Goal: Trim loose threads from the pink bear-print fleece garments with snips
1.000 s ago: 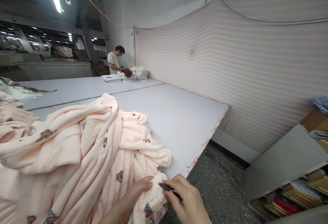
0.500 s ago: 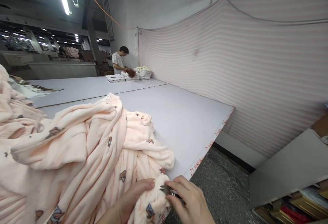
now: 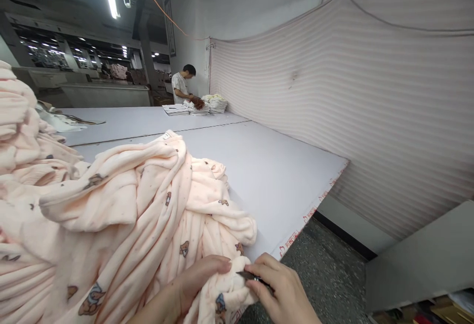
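Note:
A pale peach fleece garment (image 3: 163, 215) with small bear prints lies in loose folds over the near part of the table. My left hand (image 3: 207, 272) grips a bunched end of it, the thumb on top and the other fingers hidden under the cloth. Small dark thread snips (image 3: 255, 278) sit between the thumb and fingers of my right hand (image 3: 279, 284), their tips pointing left against the gripped cloth. The blades look closed together.
More peach fleece (image 3: 18, 126) is heaped at the left. The pale table (image 3: 266, 161) ends in a taped edge at the right, above a dark speckled floor (image 3: 333, 260). Across the table a person (image 3: 181, 87) stands by stacks of folded cloth (image 3: 215, 104). Striped fabric (image 3: 351, 106) covers the wall.
The snips' blades, apart before, have come together at the cloth. Both hands keep their hold. The whole scene has shifted slightly right in view.

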`<state>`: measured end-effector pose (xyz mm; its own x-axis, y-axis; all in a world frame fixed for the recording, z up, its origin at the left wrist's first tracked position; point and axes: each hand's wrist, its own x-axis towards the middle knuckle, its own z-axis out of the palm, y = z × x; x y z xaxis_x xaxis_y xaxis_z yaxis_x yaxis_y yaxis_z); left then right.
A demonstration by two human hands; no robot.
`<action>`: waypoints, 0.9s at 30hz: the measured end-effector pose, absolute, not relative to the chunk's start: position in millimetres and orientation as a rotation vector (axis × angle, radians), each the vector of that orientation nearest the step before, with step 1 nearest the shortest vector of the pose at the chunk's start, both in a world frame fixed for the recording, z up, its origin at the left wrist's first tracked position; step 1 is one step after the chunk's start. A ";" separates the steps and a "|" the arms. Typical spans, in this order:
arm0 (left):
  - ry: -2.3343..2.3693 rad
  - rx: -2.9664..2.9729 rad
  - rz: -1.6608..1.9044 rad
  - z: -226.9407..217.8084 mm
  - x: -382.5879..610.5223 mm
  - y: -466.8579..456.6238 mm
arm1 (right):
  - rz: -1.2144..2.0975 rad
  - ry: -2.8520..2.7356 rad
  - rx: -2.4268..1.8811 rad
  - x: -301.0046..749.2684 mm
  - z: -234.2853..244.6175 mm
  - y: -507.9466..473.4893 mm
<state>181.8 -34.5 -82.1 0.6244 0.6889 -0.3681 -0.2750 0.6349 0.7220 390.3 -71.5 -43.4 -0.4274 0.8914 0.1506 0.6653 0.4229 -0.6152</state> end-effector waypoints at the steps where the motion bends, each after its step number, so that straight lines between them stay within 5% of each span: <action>1: 0.703 0.679 0.604 -82.1 182.0 -34.9 | 0.691 -2.188 -1.300 391.4 -45.1 -70.9; 6: 0.866 0.795 0.693 -81.6 187.4 -45.5 | 0.767 -1.820 -1.349 402.5 -75.1 -44.7; 13: 0.815 1.842 0.787 -85.3 192.0 -61.9 | 0.699 -1.607 -1.406 397.0 -132.1 20.3; 19: 1.300 1.588 0.874 -80.4 196.2 -50.7 | 0.812 -1.364 -1.343 395.3 -143.4 24.1; 24: 1.268 1.605 0.711 -80.6 211.6 -44.4 | 0.962 -1.153 -1.331 385.4 -146.7 25.7; 27: 1.322 1.525 0.905 -82.8 217.6 -45.4 | 1.053 -1.107 -1.263 373.2 -139.3 12.9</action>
